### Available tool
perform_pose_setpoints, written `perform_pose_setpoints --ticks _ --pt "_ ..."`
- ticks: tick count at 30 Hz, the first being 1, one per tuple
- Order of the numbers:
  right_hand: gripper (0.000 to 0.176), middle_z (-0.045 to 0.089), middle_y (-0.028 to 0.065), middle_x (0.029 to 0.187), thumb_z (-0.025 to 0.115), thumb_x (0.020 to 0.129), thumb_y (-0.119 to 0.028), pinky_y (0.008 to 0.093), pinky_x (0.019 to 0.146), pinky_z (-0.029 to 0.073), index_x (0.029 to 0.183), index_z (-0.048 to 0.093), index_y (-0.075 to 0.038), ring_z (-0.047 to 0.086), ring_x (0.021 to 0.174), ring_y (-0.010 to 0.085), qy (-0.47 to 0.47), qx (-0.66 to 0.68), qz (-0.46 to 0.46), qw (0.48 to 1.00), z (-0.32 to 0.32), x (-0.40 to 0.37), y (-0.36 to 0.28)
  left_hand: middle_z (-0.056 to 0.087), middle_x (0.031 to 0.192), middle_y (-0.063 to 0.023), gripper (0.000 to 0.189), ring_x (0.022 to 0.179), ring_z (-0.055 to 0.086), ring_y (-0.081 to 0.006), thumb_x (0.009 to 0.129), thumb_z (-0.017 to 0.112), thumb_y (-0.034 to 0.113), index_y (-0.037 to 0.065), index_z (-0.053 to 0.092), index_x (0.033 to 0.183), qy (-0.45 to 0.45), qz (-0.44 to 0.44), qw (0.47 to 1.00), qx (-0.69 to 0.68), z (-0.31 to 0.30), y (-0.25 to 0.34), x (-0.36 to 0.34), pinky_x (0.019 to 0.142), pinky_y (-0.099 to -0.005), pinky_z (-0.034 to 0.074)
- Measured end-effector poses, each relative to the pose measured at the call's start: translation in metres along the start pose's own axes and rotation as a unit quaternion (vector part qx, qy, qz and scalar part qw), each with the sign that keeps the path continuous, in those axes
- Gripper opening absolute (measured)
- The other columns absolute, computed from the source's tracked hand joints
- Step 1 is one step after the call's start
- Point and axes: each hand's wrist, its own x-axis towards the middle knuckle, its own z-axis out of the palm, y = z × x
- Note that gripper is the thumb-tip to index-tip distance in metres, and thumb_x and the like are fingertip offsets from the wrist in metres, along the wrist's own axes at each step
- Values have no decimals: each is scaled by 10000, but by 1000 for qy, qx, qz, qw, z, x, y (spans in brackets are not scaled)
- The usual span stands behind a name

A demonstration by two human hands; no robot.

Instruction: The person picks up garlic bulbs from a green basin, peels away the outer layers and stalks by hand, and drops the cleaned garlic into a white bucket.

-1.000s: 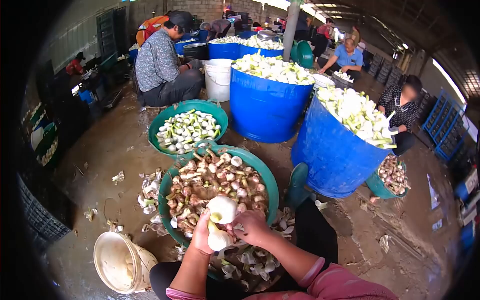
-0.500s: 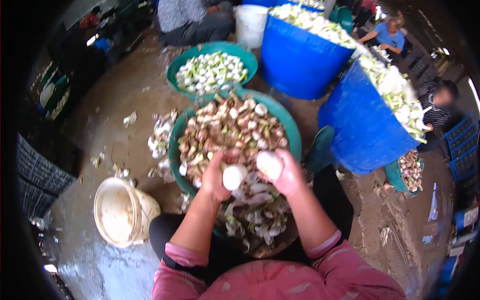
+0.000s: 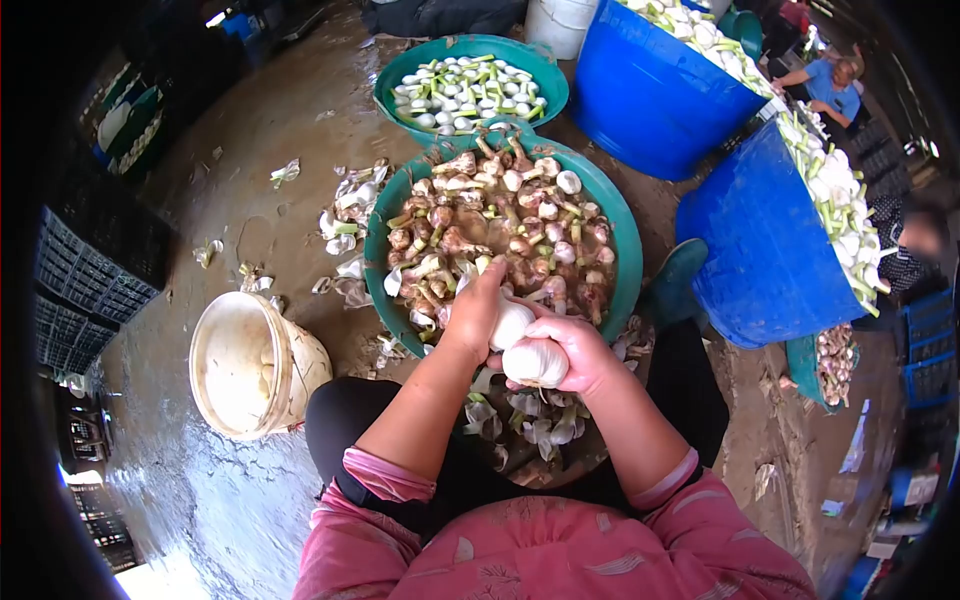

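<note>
Above the near side of a wide green tub, seen in the head view, holding garlic in both hands. Curled narrow around the upper white bulb with the left hand—fingertips partly hidden. Cupped around the lower white bulb with the right hand, fingers partly hidden by the bulb. Set close together, one bulb just beyond the other, between the hands.

Inside the tub, heaped with brownish, stemmed garlic in murky water. Just beyond it, filled with pale bulbs on green stems, a smaller green basin. Below the hands, near the knees, strewn with loose peelings. On the wet floor to the left, resting near the left knee, a dirty white bucket; farther left, stacked dark crates.

To the right, piled high with white, green-stemmed garlic, a near blue barrel and a farther blue barrel. Between the tub and the near barrel—a green boot. At upper right, seated well apart in a blue shirt, another person.
</note>
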Motion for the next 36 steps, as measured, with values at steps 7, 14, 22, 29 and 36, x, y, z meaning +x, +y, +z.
perform_pose_setpoints --ticks 7,14,22,29,36 --pt "360 538 154 1005 422 823 -256 455 619 484 1109 442 -39 567 839 318 105 162 -1 981 -27 38 10 469 1089 -204 429 1032 429 -275 822 438 263 -37 428 1130 308 217 924 57 -16 -7 24 891 -329 321" --pt "286 589 92 811 424 804 -300 393 615 477 912 558 -70 569 708 252 120 120 -109 979 -68 173 -105 513 918 -42 282 805 460 -104 803 485 136 -1 472 1049 222 140 964 -36 -7 -14 21 730 -217 370" --pt "265 583 86 800 418 818 -327 422 616 467 845 560 -104 561 716 268 244 79 -103 961 -124 243 -131 494 822 6 227 750 429 -78 786 477 105 32 500 1000 229 27 969 -90 -7 5 41 686 -195 346" --pt "282 554 96 903 425 812 -325 385 714 442 872 553 -81 506 835 284 271 276 -41 921 -161 177 -38 530 860 37 195 828 474 -82 793 456 180 114 508 968 163 -24 985 -59 -10 -12 55 749 -281 339" --pt "413 492 112 1062 465 822 -346 440 900 356 1090 431 -33 461 955 272 281 142 -218 924 -106 251 -193 535 823 24 152 776 489 -92 800 464 158 99 516 930 171 -1 983 -70 -4 -12 50 724 -264 385"
